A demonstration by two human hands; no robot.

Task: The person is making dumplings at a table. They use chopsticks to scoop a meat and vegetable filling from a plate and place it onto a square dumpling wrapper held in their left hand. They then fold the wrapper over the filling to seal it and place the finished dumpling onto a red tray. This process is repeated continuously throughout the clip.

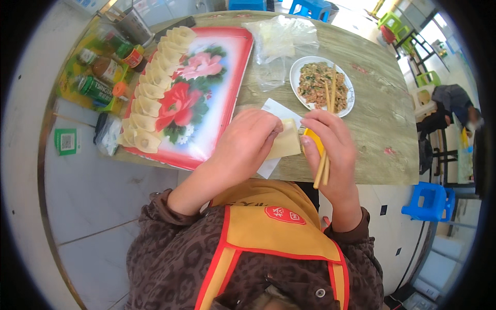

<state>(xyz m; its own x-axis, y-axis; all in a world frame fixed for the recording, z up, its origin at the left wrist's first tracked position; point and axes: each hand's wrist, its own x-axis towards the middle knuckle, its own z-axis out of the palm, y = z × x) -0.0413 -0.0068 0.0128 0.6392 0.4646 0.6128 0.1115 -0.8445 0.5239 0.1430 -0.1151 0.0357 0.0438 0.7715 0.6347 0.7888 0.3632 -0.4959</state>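
Note:
My right hand (333, 151) holds a pair of wooden chopsticks (324, 168), whose far ends reach over a white plate (295, 73) of minced filling with green bits (316, 83). My left hand (248, 139) is bent over a stack of square dough wrappers (286, 141), its fingertips together; whether something is between them cannot be told. White paper (277, 108) lies under the stack. A yellow object (313, 139) shows beside the stack, partly hidden by my right hand. To the left, folded dumplings (149, 93) stand in an overlapping row along the edge of a red-rimmed floral tray (243, 50).
Behind the stack lies a clear plastic bag (279, 38) with pale wrappers inside. Bottles (97, 90) and a metal utensil holder (133, 27) stand beyond the tray's left side. A blue stool (428, 201) is off the table's right corner. Another person (453, 100) sits far right.

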